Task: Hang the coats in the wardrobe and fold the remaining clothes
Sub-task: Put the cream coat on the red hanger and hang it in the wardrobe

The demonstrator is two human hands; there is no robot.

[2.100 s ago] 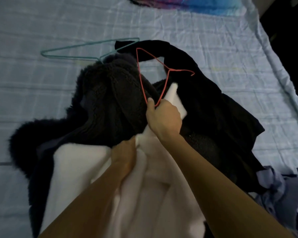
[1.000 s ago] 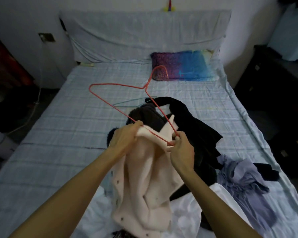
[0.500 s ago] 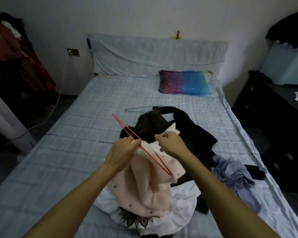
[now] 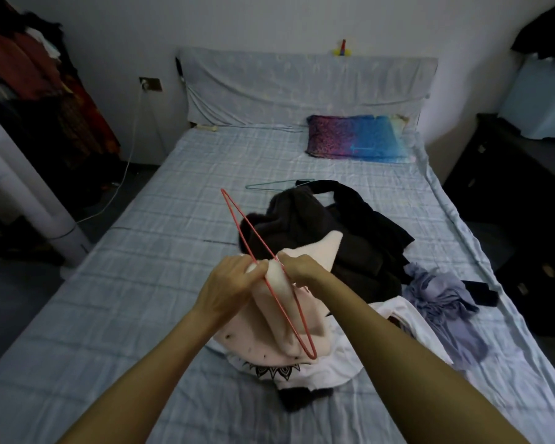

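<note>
The red hanger (image 4: 269, 277) has swung edge-on into the pink coat (image 4: 269, 325) (threading underway); left hand (image 4: 229, 283) and right hand (image 4: 302, 270) both grip coat and wire.

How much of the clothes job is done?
Done: nothing looks hung or folded yet. In hand: both hands, left and right, hold the pink coat and work the red hanger into it. Left: the black coat lies heaped beside a green hanger, and the white shirt and grey cloth lie unfolded on the bed.
</note>
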